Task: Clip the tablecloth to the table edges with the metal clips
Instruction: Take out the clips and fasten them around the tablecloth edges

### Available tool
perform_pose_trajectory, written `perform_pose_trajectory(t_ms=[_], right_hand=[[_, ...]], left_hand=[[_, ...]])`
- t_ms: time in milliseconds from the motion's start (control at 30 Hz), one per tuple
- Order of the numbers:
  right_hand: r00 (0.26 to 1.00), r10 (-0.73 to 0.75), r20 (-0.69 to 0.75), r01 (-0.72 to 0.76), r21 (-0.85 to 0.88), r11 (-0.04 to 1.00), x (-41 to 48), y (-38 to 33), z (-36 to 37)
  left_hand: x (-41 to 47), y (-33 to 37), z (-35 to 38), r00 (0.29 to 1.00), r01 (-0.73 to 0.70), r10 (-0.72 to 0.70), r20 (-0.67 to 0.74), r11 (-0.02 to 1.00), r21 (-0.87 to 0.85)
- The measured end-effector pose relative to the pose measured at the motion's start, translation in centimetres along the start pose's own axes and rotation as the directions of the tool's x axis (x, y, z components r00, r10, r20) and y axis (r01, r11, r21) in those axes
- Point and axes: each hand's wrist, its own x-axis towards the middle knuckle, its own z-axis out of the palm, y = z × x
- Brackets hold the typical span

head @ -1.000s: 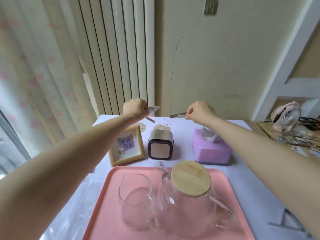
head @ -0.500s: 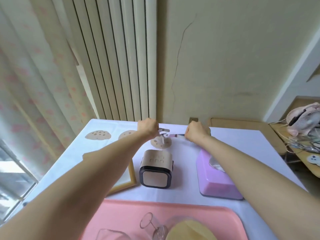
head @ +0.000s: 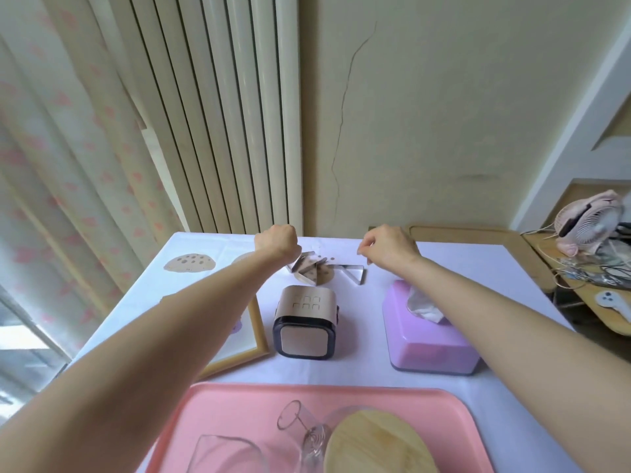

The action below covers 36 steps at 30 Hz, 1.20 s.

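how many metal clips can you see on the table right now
2, perhaps more. One metal clip lies on the tablecloth just below the right hand. A second metal piece lies beside the left hand, partly hidden; it could be more than one clip.

White tablecloth [head: 444,264] spread flat over the table, printed with tan lotus-root slices toward its far left corner; reaches the far edge by the wall, its right edge stops short of the table's right side, bare wood showing there. Two bent metal clips lie loose on the cloth near the far edge, around its middle: left clip [head: 305,265] resting on a printed slice, tilted; right clip [head: 351,272] just beside it, V-shaped, lying on its side. Neither is on an edge.
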Motion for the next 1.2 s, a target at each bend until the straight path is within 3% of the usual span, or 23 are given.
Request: perform_pose_trajectory(t_ms=[333,567,833,1200], right_hand=[[0.988,-0.108,-0.112,0.112,0.024,0.993,-8.7,-2.7,-3.5],[0.968,-0.177,-0.175,0.175,-0.03,0.984,-16.0,-3.6,-3.9],[0.938,-0.25,-0.239,0.235,-0.089,0.968,-25.8,-4.2,-5.0],[0.942,-0.238,-0.235,0.249,0.019,0.968,-44.3,-2.2,-4.3]], left_hand=[[-8.8,-1.0,-4.2,0.94,-0.33,0.304,-0.152,0.925,-0.191],[-17.1,-1.1,-6.9,0.832,-0.519,0.448,-0.327,0.836,-0.177],[-26.5,-1.3,-7.8,0.76,-0.616,0.548,-0.35,0.779,-0.118],[-45.1,-2.1,-6.8,0.769,-0.63,0.561,-0.306,0.745,-0.219]])
